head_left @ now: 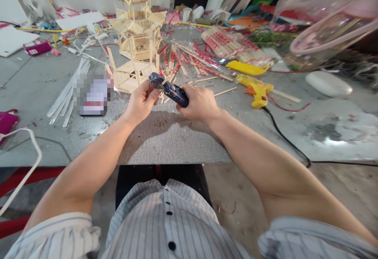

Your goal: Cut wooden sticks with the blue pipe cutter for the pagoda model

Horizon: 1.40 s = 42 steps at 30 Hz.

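Note:
My right hand (pixel 198 100) is wrapped round the handles of a dark blue hand tool (pixel 174 92), which looks like a cutter. At the tool's head, my left hand (pixel 143 100) has its fingers closed; a thin wooden stick (pixel 165 81) shows at the tool, but whether these fingers hold it is unclear. Just behind my hands lies a hexagonal base of light sticks (pixel 130 73) with upright posts. Beyond it stands a tiered stick pagoda (pixel 138 26). Loose sticks and red-and-white wrappers (pixel 189 60) are scattered to the right of the models.
A yellow glue gun (pixel 257 91) with a black cable lies at right, near a yellow-handled tool (pixel 246 68) and a white oval object (pixel 328 83). Left are a phone (pixel 95 95) and clear glue sticks (pixel 69 89). A white cable (pixel 37 148) crosses the left table edge.

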Available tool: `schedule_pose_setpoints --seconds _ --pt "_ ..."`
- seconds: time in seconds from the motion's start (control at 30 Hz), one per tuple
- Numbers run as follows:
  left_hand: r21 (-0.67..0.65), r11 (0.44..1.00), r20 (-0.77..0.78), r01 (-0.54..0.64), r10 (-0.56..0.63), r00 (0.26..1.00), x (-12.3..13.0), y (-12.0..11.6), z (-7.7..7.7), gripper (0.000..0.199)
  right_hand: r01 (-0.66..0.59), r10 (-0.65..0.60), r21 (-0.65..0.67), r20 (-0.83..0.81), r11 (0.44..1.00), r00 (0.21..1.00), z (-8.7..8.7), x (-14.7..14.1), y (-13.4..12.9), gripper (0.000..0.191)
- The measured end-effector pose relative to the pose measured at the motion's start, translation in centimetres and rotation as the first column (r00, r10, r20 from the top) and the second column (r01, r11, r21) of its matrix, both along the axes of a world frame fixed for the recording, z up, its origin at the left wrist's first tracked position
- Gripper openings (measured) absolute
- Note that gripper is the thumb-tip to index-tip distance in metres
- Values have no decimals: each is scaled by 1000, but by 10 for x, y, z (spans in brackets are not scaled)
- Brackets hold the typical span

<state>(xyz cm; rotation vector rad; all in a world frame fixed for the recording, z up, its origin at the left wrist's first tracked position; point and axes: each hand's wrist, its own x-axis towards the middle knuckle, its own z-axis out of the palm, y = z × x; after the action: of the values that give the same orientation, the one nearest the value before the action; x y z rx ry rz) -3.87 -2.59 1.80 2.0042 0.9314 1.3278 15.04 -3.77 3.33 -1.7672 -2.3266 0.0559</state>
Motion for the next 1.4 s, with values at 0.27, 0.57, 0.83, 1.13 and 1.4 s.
schedule_pose_setpoints --seconds 0.27,0.57,0.83,1.13,1.4 --pt "134 985 -66 -105 115 991 -3 -1 1 44 -49 62 142 -95 989 994 -14 2 6 54" --pt "86 996 -28 -30 32 999 -1 -3 7 44 -122 149 155 -175 980 973 -16 5 10 61" --pt "-47 998 30 41 -40 999 -1 -4 9 41 -147 179 180 -180 973 967 -15 6 9 62" --pt "-217 968 47 125 -117 992 -3 -2 5 31 -177 201 173 -136 969 970 -14 10 11 63" --pt "-199 968 48 152 -145 988 -5 0 2 36 -174 189 140 -104 975 976 -12 9 11 63"
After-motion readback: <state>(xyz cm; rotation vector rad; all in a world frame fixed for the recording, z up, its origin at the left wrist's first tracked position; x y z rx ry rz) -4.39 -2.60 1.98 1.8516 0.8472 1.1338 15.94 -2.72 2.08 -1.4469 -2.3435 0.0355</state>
